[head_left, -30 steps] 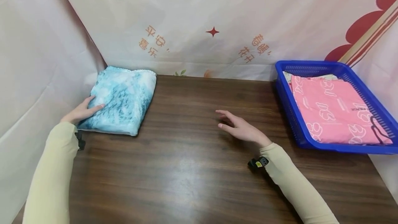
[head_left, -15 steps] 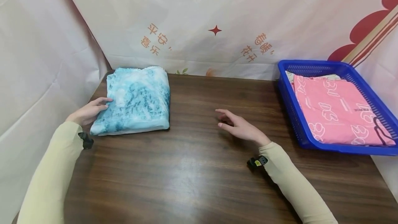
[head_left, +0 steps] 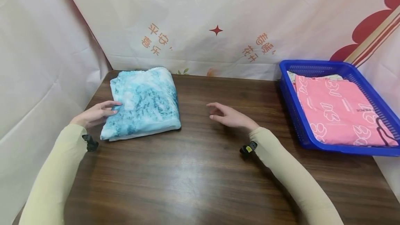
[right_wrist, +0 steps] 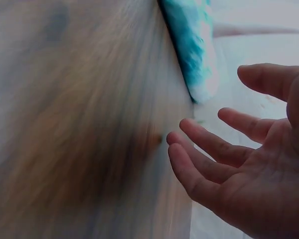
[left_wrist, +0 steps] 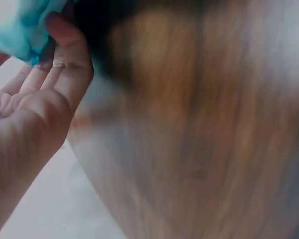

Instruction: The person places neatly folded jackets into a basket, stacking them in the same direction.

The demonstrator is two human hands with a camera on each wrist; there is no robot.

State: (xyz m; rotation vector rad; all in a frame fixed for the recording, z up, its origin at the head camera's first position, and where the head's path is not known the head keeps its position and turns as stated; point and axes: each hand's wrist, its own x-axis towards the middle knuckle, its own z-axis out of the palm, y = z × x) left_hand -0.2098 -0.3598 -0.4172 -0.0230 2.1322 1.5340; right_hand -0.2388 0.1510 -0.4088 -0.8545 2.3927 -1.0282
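Observation:
A folded blue-and-white cloth [head_left: 143, 100] lies at the far left of the table, its left side slightly nearer than its right. My left hand [head_left: 95, 115] holds its left edge, with the thumb and index finger showing on top. In the left wrist view, fingertips of the left hand [left_wrist: 52, 92] disappear behind the cloth [left_wrist: 22, 27]. To the right of the cloth, my right hand [head_left: 231, 115] hovers over the table, apart from it. The right wrist view shows the right hand [right_wrist: 254, 164] with spread, loosely bent fingers and nothing in them.
A blue plastic basket [head_left: 307, 138] stands at the right, holding a folded pink cloth [head_left: 337, 114] with white patterns. Under it a pale printed cloth [head_left: 334, 77] peeks out. A printed curtain [head_left: 193, 6] closes off the back of the dark wooden table [head_left: 175, 180].
The blue-and-white cloth has slid right across the table with my left hand at its edge, and has turned slightly. My right hand has moved a little left and away from me.

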